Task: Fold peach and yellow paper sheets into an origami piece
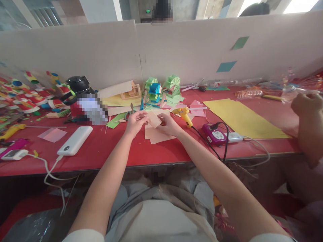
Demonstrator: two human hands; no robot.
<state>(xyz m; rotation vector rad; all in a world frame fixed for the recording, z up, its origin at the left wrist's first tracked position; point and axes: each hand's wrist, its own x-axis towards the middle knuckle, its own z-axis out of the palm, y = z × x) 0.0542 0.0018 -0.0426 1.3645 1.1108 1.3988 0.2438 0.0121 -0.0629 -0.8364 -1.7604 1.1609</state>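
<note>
Between my two hands is a small sheet of beige paper (pixel 153 119), held at its left edge by my left hand (pixel 137 123) and at its right edge by my right hand (pixel 168 124). The fingers of both hands are closed on it. Beneath it, more beige paper sheets (pixel 157 136) lie on the red table (pixel 106 151). Close to my right hand rests a yellow hot glue gun (pixel 185 116). Scissors (pixel 128 115) lie just beyond my left hand. Folded green paper shapes (pixel 173 84) and a blue one (pixel 155 91) stand farther back.
A purple power strip (pixel 214 134) with cables and a large yellow sheet (pixel 242 117) lie to the right. Leftward are a white power bank (pixel 75 140) and several paper figures (pixel 27 101). Another person's hand (pixel 308 104) is at the right edge. A pale partition (pixel 101 53) backs the table.
</note>
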